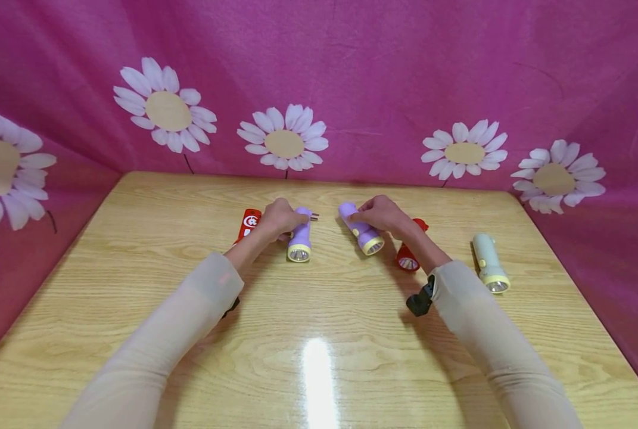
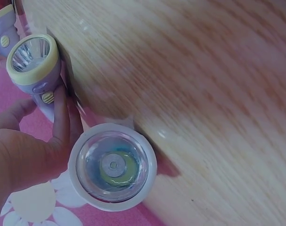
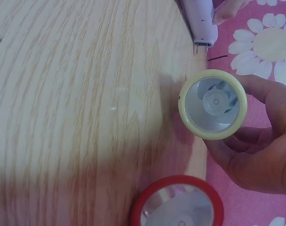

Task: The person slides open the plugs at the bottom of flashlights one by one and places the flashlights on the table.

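"Head view first: what is being handled over there?"

"Two purple torches at the middle of the table (image 1: 319,292), apart from each other. The left hand (image 1: 280,218) pinches the left-hand torch (image 1: 299,238) between thumb and fingers, its lens turned towards the person. Metal prongs (image 1: 316,215) jut out near its far end."

"And the right hand (image 1: 384,213)?"

"Thumb and fingers are closed about the right-hand torch (image 1: 366,234), which slants. How firmly either hand presses I can't tell, nor whether either torch is fully off the wood."

"What would worry you?"

"Those prongs, I'd say. If the torches were swung together, the prongs could bend or scratch the other one. And the barrels look round and smooth, so a loose pinch might let one slip and roll."

"Anything close enough to knock?"

"A red torch (image 1: 407,260) lies beside the right forearm, with the black wrist camera (image 1: 419,302) near it; a low sweep of that arm could shove it. A red object (image 1: 250,223) sits partly hidden by the left hand and could be nudged too. The pale green torch (image 1: 487,256) lies farther right, well apart; behind everything hangs the pink flowered cloth (image 1: 372,71)."
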`<state>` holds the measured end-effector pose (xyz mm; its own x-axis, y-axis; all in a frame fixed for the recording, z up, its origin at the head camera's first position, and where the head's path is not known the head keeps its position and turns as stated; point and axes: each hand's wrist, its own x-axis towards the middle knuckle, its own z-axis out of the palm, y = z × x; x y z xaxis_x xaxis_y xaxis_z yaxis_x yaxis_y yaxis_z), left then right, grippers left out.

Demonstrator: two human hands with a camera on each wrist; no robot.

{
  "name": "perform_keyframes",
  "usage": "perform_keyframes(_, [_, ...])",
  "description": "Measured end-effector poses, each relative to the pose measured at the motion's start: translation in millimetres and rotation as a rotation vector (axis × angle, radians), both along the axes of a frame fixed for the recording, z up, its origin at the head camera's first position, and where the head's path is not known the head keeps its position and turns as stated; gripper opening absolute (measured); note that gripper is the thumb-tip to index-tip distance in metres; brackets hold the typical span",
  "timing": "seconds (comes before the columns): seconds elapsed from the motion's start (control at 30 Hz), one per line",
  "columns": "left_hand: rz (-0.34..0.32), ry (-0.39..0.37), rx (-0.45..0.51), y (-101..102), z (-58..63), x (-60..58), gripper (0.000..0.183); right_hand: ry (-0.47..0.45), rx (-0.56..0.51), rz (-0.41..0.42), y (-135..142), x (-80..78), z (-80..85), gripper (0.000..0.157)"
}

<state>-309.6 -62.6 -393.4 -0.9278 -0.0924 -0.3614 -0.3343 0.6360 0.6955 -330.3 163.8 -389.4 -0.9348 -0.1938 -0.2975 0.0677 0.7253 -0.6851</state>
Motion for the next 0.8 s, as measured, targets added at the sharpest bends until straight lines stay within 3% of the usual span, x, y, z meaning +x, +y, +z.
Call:
perform_keyframes(0.27, [-0.01, 0.025, 0.022, -3.0, 2.2, 2.6, 0.028, -0.035, -0.083, -0.041, -9.3, 4.0, 5.9, 0.042])
perform_keyframes(0.53, [-0.032, 0.069, 0.036, -5.4, 2.6, 5.9, 0.025, -0.025, -0.165, -0.059, -16.3, 8.8, 10.9, 0.037])
perform_keyframes(0.8, [-0.073, 0.139, -0.019, -12.0, 4.2, 7.3, 0.035, -0.02, -0.194, -0.104, -19.2, 10.8, 14.2, 0.041])
